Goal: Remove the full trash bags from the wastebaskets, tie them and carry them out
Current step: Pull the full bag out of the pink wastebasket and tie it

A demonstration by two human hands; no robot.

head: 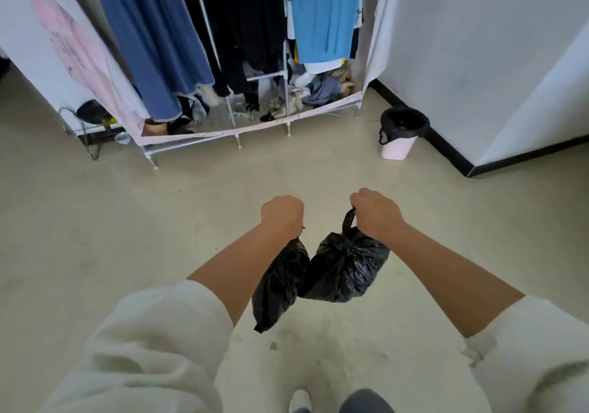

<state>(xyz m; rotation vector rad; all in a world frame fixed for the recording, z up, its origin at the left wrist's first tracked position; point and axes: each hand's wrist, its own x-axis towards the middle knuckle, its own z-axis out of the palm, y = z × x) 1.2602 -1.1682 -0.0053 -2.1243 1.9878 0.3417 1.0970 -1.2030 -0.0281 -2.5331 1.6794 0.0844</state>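
So both hands are fisted: left hand [282, 212] grips the left bag [279, 288], right hand [376, 213] the right bag [345, 269]. Both bags hang over the floor [159, 221], touching, long axis roughly vertical, necks up. Lined bin [400, 134] sits well apart by the wall.

Even, soft, diffuse daylight; no single source visible. White wall [462, 46] bright, mildly washed out. Floor [223, 189] pale, evenly lit, no hard shadows; faint smudgy shade on floor below trash bags [318, 272]. Small glossy highlights on black bag plastic. Dark garments on clothes rack [223, 46] beyond bags lose detail to black. Strong wide-angle distortion: rack poles and wall edges lean and bow outward toward frame edges. Sleeves [143, 349] nearest camera soft, slightly blurred. Overall sharpness moderate, compression smearing.
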